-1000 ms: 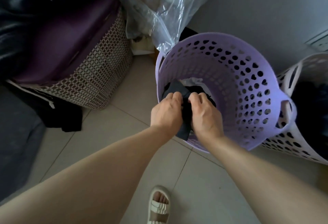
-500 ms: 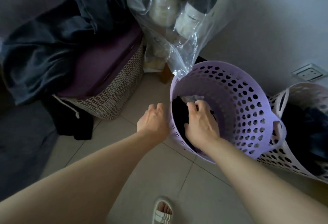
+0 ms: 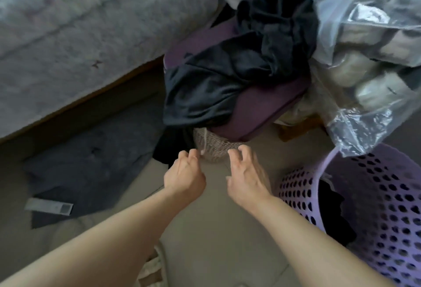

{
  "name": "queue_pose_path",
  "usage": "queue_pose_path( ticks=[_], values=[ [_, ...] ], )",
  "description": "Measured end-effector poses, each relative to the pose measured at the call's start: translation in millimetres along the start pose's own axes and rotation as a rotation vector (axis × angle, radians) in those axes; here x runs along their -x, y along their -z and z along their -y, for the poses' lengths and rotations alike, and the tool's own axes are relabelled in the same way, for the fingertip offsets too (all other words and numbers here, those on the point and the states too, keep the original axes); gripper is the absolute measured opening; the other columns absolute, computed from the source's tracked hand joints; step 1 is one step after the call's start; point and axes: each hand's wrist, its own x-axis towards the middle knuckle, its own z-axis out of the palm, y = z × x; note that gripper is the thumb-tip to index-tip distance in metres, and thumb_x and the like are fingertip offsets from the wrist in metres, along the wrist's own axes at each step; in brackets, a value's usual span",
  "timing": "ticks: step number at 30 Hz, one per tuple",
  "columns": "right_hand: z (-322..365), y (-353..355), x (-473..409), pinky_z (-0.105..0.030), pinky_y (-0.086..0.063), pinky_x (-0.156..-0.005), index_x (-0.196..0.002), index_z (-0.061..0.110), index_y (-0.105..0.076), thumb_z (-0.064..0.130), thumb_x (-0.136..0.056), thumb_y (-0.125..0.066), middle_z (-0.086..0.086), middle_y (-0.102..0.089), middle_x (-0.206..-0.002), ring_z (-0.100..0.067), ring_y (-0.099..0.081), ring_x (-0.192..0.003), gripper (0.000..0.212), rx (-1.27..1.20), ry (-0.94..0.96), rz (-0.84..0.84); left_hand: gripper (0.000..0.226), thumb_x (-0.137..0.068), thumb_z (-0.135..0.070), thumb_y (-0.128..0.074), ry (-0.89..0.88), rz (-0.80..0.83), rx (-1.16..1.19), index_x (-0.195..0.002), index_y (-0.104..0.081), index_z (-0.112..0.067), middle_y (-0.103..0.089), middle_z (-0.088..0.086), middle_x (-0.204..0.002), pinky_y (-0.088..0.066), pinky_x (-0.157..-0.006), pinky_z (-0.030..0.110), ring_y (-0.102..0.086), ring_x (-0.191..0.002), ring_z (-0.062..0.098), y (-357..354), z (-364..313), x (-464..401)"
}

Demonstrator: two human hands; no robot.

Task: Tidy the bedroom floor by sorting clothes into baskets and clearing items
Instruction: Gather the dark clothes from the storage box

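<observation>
Reaching over tiled floor, both hands empty

Listing what I see from the head camera, largest first. Bed (image 3: 75, 20): pale quilted side, filling the upper left. Grey mat (image 3: 91, 163): flat on the floor below the bed, a small white tag (image 3: 49, 206) on its near edge. Clear plastic bag (image 3: 369, 59): upper right, stuffed with pale bundles, its lower corner hanging just above the lilac basket's rim. Lilac basket (image 3: 387, 229): perforated, lower right, dark clothes (image 3: 332, 218) lying inside it. Woven basket (image 3: 214, 147): centre, mostly hidden under a purple cushion (image 3: 262, 109). Black garments (image 3: 227, 77): heaped on top of that cushion, one fold spilling down its left side; another dark piece (image 3: 168, 147) lies on the floor beside the woven basket. Right hand (image 3: 247, 177): fingers spread and lightly bent, holding nothing, just short of the woven basket. Left hand (image 3: 184, 175): fingers loosely curled, holding nothing, beside the right, near the dark piece on the floor
</observation>
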Motion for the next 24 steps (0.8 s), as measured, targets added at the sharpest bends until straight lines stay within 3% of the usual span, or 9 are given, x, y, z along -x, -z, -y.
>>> queue_pose_path(
  ticks=[7,13,24],
  values=[
    [87.0,-14.2,-44.1,-0.033,-0.038,-0.096,-0.127,0.017,-0.035,0.016,-0.083,-0.06,-0.006,-0.026,-0.137,-0.025,-0.037,-0.123,0.051,0.091,0.112,0.04,0.037,-0.089,-0.022,-0.053,0.12,-0.012,0.092,-0.123,-0.04,-0.019,-0.044,0.004,-0.122,-0.04,-0.078,0.035,-0.051,-0.112,0.026,40.6,87.4,-20.9],
    [126.1,-33.4,-69.7,-0.032,-0.036,-0.098,-0.127,0.018,-0.035,0.018,-0.083,-0.06,-0.005,-0.028,-0.136,-0.024,-0.036,-0.122,0.051,0.138,0.165,0.072,0.038,-0.09,-0.024,-0.051,0.163,-0.004,0.101,-0.126,-0.039,-0.019,-0.044,0.004,-0.122,-0.037,-0.073,0.034,-0.051,-0.109,0.026,55.3,134.5,-36.0],
    [140.6,-54.1,-119.8,-0.035,-0.023,-0.112,-0.138,0.017,-0.029,0.018,-0.084,-0.057,-0.007,-0.021,-0.148,-0.025,-0.022,-0.136,0.061,0.248,0.317,0.207,0.05,-0.088,-0.025,-0.06,0.166,0.019,0.192,-0.131,-0.037,-0.02,-0.047,0.001,-0.13,-0.043,-0.085,0.034,-0.051,-0.117,0.022,50.1,140.0,-79.9]
  ],
)
